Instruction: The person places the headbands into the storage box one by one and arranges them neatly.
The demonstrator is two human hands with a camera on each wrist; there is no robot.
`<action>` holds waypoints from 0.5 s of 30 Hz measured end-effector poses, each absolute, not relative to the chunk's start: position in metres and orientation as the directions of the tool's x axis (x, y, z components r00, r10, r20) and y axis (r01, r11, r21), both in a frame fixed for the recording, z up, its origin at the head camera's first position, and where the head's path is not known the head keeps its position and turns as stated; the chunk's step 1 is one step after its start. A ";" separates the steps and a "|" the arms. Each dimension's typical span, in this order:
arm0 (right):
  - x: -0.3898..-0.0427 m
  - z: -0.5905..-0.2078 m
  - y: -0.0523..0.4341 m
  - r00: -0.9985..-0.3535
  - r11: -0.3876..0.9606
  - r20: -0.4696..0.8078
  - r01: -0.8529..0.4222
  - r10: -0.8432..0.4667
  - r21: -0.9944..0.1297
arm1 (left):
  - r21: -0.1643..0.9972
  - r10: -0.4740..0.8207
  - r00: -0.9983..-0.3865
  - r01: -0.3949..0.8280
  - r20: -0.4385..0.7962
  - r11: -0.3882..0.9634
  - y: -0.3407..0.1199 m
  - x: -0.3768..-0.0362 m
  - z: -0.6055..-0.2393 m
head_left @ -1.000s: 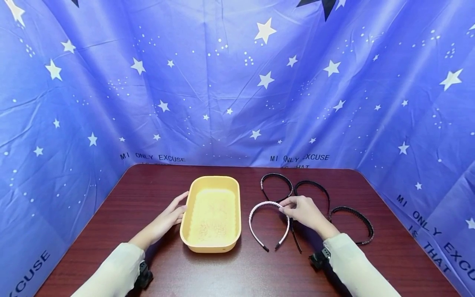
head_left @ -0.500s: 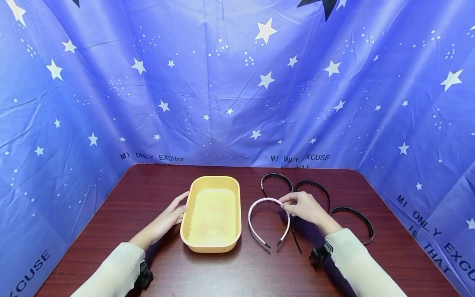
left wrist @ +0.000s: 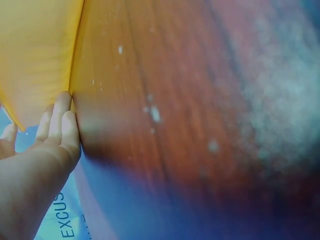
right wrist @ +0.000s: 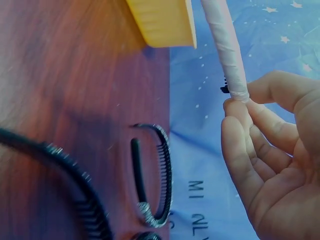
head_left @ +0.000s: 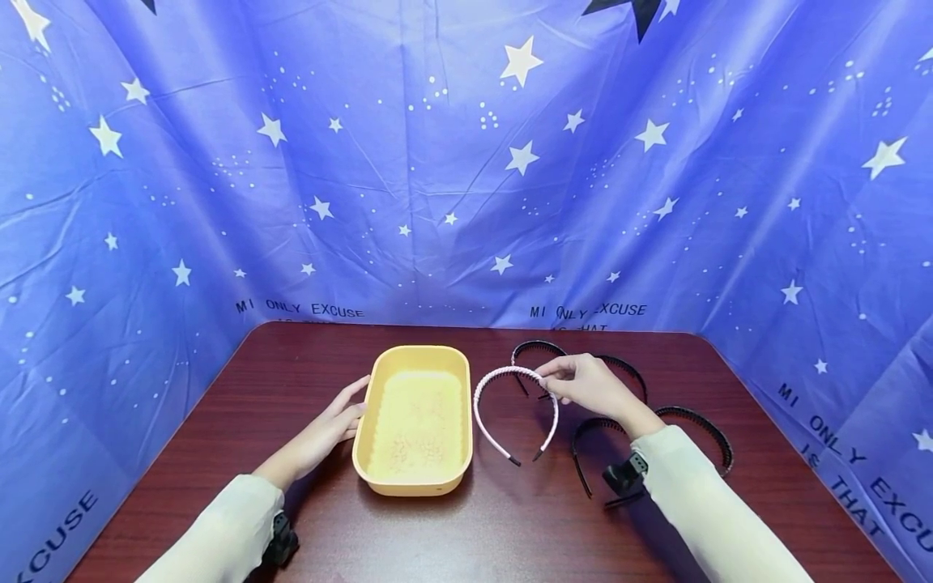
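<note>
My right hand (head_left: 594,393) pinches a pale pink wrapped headband (head_left: 508,370) between thumb and fingers at the right part of its arch. Its black-tipped ends point toward me, and it hangs just right of the yellow plastic tray (head_left: 415,489). In the right wrist view the wrapped band (right wrist: 223,47) rises from the fingertips, with a few black teeth on its inner side. At the tray's left side is my left hand (head_left: 331,425). Its straight fingers (left wrist: 62,112) rest against the tray's outer wall in the left wrist view. Inside, the tray holds nothing.
Several black toothed headbands lie on the dark red wooden table (head_left: 291,364): one (head_left: 535,344) at the back, another (head_left: 630,374) behind the right hand, others (head_left: 700,419) near the right forearm. A blue star-printed cloth (head_left: 437,202) surrounds the table's back and sides.
The right hand has lifted the pink headband and carried it left and away from me, toward the tray. More of the black headbands under the forearm shows. The left hand stays put.
</note>
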State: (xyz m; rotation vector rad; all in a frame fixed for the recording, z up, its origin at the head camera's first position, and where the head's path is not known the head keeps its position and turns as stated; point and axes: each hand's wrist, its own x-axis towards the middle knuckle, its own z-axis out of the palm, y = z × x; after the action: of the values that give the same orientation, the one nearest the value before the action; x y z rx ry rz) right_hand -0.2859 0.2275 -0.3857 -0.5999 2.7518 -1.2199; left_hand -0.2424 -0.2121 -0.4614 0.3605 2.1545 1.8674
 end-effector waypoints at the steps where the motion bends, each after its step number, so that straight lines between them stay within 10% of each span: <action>1: -0.287 -0.384 0.225 -0.920 0.605 0.089 -0.323 -0.383 -0.728 | 0.990 0.353 -0.935 0.011 -0.041 0.142 -0.212 -0.242 -0.461; 15: -0.301 -0.374 0.179 -0.902 0.532 0.090 -0.326 -0.422 -0.781 | 0.990 0.348 -0.936 0.003 -0.046 0.139 -0.212 -0.243 -0.462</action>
State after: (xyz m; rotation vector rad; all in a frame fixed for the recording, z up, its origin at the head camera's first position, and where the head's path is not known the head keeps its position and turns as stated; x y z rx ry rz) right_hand -0.3009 0.1794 -0.3737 -0.6500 2.6522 -1.3170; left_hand -0.2431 -0.2115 -0.4615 0.3424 2.1538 1.8712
